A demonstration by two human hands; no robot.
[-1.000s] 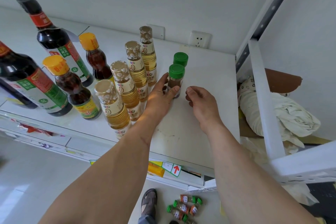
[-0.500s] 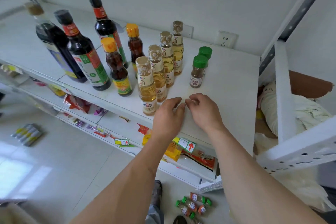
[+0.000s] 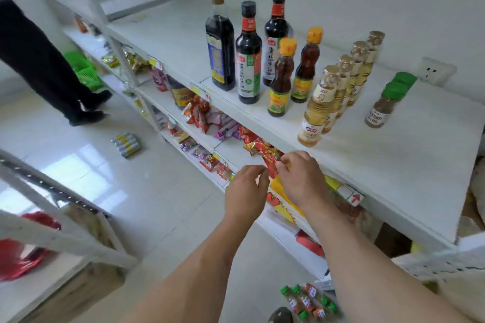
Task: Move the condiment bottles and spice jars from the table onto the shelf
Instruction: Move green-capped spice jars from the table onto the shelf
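Note:
On the white top shelf [image 3: 393, 165] stand three dark sauce bottles [image 3: 248, 55], two orange-capped bottles [image 3: 282, 78] and a row of several pale yellow bottles [image 3: 319, 107]. Two green-capped spice jars [image 3: 383, 106] stand to their right, one behind the other. My left hand [image 3: 245, 191] and my right hand [image 3: 301, 181] hover side by side in front of the shelf's front edge. Their fingers are curled in and hold nothing. Several more green-capped spice jars [image 3: 307, 301] lie low at the bottom of the view.
Snack packets [image 3: 210, 115] fill the lower shelves. Another person's dark-trousered legs [image 3: 44, 65] stand at the left beside a green basket [image 3: 84, 71]. A small pack [image 3: 126, 143] lies on the tiled floor. A second white rack [image 3: 52, 231] is at lower left, and a wall socket [image 3: 433, 71] at the back.
My hands have let go of the front spice jar and drawn back off the shelf to its front edge. My view has swung left and pulled away.

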